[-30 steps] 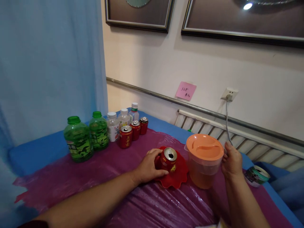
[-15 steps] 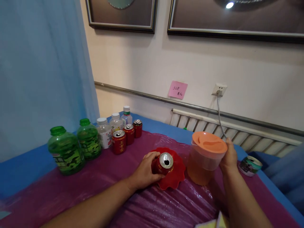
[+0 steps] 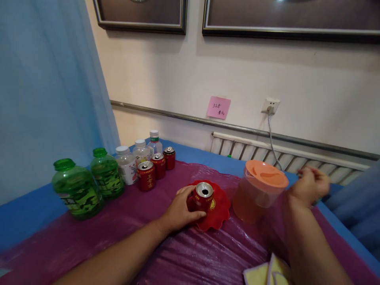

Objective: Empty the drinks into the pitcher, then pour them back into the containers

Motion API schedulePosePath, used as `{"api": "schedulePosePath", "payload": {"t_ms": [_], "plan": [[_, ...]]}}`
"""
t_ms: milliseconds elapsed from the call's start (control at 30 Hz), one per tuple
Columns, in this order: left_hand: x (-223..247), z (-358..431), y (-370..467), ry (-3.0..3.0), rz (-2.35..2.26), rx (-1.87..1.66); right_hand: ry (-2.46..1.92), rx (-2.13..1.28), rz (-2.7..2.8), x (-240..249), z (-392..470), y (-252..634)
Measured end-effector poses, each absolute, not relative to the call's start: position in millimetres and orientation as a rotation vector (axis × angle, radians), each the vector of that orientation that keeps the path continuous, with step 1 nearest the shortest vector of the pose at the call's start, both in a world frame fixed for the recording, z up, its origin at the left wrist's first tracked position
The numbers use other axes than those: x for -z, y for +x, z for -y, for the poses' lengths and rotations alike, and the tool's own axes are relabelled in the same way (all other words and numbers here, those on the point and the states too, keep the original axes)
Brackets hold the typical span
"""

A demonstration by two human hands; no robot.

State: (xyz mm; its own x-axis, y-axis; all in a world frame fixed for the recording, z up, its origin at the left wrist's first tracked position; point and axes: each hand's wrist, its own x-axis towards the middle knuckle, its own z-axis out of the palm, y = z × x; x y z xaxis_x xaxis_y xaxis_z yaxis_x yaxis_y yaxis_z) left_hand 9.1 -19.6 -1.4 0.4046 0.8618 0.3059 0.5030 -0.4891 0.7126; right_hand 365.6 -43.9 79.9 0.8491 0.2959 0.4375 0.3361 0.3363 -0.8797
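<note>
A red drink can [image 3: 203, 201] with an opened top stands upright on a red scalloped plate [image 3: 224, 200]. My left hand [image 3: 184, 208] is closed around its left side. To the right of the plate stands a clear pitcher [image 3: 252, 198] with an orange lid [image 3: 266, 174], holding amber liquid. Just right of the pitcher, apart from it, my right hand [image 3: 310, 184] is raised with its fingers loosely bent and slightly apart. I see nothing in it, though the fingers are a little blurred. A tin behind this hand is nearly all hidden.
Green bottles [image 3: 77, 190], white-capped bottles [image 3: 127, 166] and red cans [image 3: 146, 176] stand at the left on a purple plastic sheet [image 3: 190, 257]. A yellow cloth [image 3: 258, 275] lies at the front right. Behind are a radiator [image 3: 237, 148] and a power cord [image 3: 271, 138].
My right hand has let go of the pitcher and moved right, in front of the tin. My left hand still holds the can on the plate. The view has shifted slightly.
</note>
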Motion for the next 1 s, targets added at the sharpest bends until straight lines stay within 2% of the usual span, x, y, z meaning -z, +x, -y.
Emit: {"api": "schedulePosePath", "payload": {"t_ms": [100, 167, 267, 400, 533, 667, 867, 1000], "plan": [[1, 18, 9, 2.122, -1.149, -0.961, -0.994, 0.435, 0.591, -105, 65, 334], [-1, 17, 9, 2.109, -1.149, -0.999, -0.806, 0.490, 0.757, -114, 75, 305], [-4, 15, 9, 2.123, -1.154, -1.037, -0.819, 0.310, 1.147, -110, 79, 265], [-5, 14, 9, 2.144, -1.158, -1.067, -1.117, -0.149, 1.592, -83, 67, 234], [-2, 14, 9, 2.137, -1.148, -1.101, -1.397, -0.375, 1.775, -62, 53, 219], [-2, 14, 10, 2.132, -1.163, -1.128, -1.451, -0.547, 1.816, -55, 49, 210], [-4, 12, 9, 2.186, -1.147, -1.129, -1.434, -0.592, 1.833, -56, 47, 198], [0, 5, 7, 2.206, -1.070, -1.112, -1.455, -0.479, 1.818, -63, 51, 195]]}}
